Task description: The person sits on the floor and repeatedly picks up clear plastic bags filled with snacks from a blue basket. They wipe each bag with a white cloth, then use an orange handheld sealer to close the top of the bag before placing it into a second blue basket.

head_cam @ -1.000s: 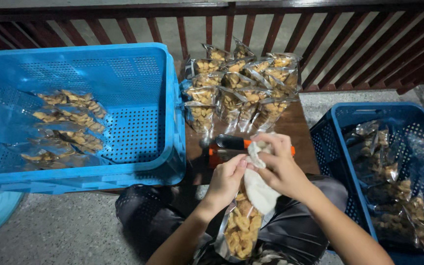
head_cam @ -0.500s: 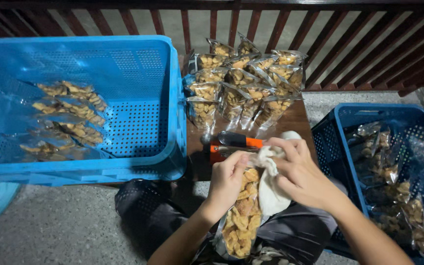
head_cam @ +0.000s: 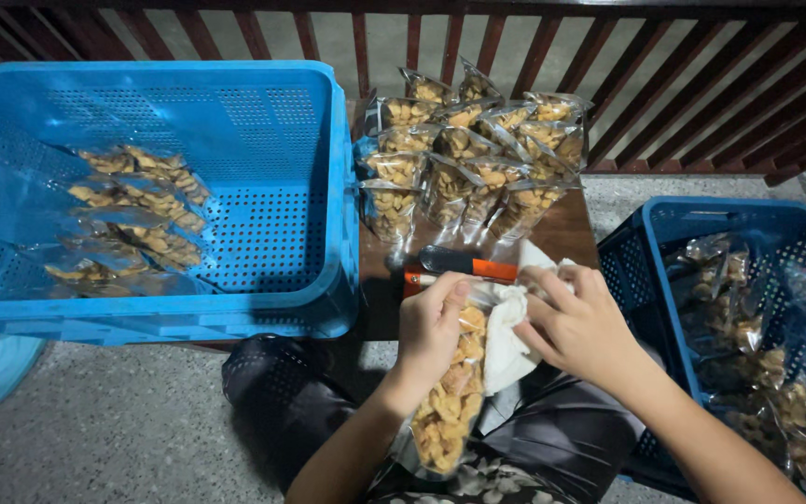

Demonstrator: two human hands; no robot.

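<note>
Over the person's lap, right at the near edge of the little wooden worktop (head_cam: pixel 571 233), the left hand (head_cam: pixel 431 327) has its grip closed around the top of a clear snack bag (head_cam: pixel 445 411) full of golden chips. Bag's long axis runs from the hand down toward the lap, tilted a bit to the left at the bottom. The right hand (head_cam: pixel 580 327) is just beside it, fingers pinched together on a white cloth (head_cam: pixel 506 336) that's pressed against the bag's upper part. So both hands sit at the bag's top end, left one actually on the bag, right one touching it through the cloth.

Just past the hands there's an orange-and-black tool (head_cam: pixel 468 266) lying crosswise on the worktop, and behind that a heap of filled bags (head_cam: pixel 468 159). Big blue crate (head_cam: pixel 328 187) on the left has a few bags lying flat in it, and a second blue crate (head_cam: pixel 650 224) on the right holds more.
</note>
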